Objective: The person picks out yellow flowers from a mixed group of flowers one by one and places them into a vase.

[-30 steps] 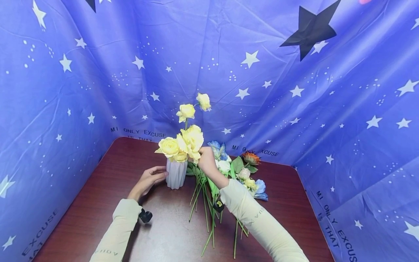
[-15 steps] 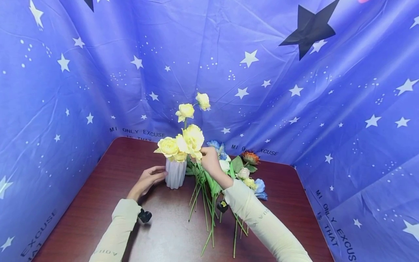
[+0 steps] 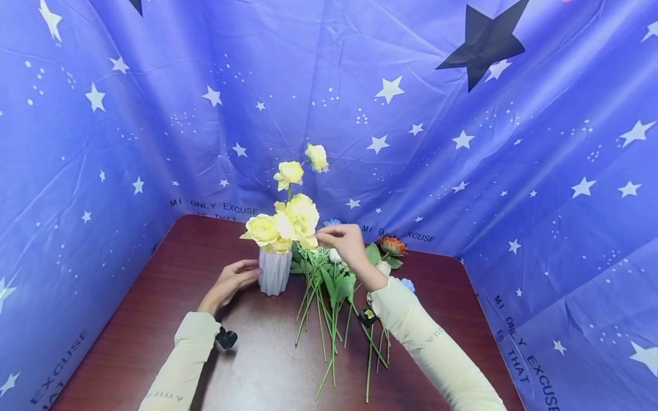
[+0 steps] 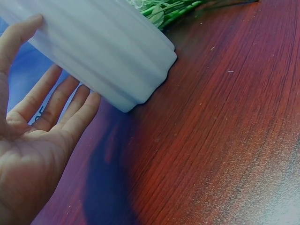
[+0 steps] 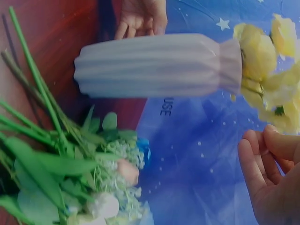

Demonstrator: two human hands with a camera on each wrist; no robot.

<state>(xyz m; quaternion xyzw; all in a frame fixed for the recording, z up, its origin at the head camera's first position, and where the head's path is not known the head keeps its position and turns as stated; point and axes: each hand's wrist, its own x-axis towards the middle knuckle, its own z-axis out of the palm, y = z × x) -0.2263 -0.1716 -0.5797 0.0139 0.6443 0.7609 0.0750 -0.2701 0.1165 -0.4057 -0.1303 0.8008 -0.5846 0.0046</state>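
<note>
A white fluted vase (image 3: 275, 273) stands upright on the table with several yellow flowers (image 3: 300, 216) in its neck. My left hand (image 3: 233, 282) is beside it; in the left wrist view the thumb (image 4: 28, 28) touches its wall and the extended fingers (image 4: 70, 105) lie at its side near the base. My right hand (image 3: 349, 244) is at the right of the blooms, fingers loosely bent, with the thumb tip (image 5: 270, 129) right at the edge of a yellow petal. In the right wrist view a gap shows between thumb and fingers, and no stem lies in it.
Right of the vase lies a pile of flowers with green stems (image 3: 333, 337) pointing toward me. An orange flower (image 3: 393, 246) and a blue one (image 3: 408, 285) show at its right. Blue star-printed cloth (image 3: 329, 114) rises behind and beside the brown table (image 3: 257, 354).
My right hand has drawn back to the right from the yellow blooms, its fingers loosening. The left hand stays by the vase, which has not moved on the table.
</note>
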